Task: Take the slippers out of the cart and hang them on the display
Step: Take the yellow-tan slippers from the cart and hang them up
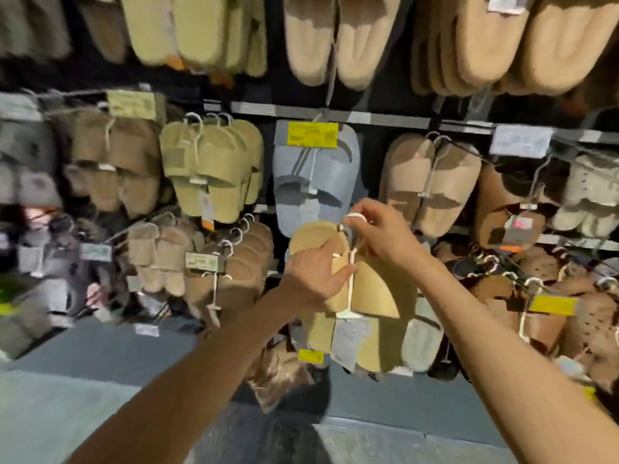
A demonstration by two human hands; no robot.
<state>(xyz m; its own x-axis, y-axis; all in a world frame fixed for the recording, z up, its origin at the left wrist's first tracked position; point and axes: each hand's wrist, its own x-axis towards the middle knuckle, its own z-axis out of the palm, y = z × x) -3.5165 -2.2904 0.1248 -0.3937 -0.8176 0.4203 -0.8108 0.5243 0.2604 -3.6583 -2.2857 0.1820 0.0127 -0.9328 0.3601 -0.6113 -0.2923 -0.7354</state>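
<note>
Gripping tan slippers (368, 289), both hands (378, 239) raised.

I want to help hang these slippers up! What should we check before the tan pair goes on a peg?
1. Left hand holds the tan slippers: ok, its fingers grip the left slipper.
2. Right hand has the hook: ok, it pinches the white hook at the top.
3. Pair sits on its hanger: ok, both slippers hang from the white stem.
4. Hook is over a peg: cannot tell, the picture is blurry and no peg shows at the hook.
5. Matches the pairs around it: not ok, the blue slippers hang right behind.
6. Tag hangs free: ok, it dangles below the pair.
</note>
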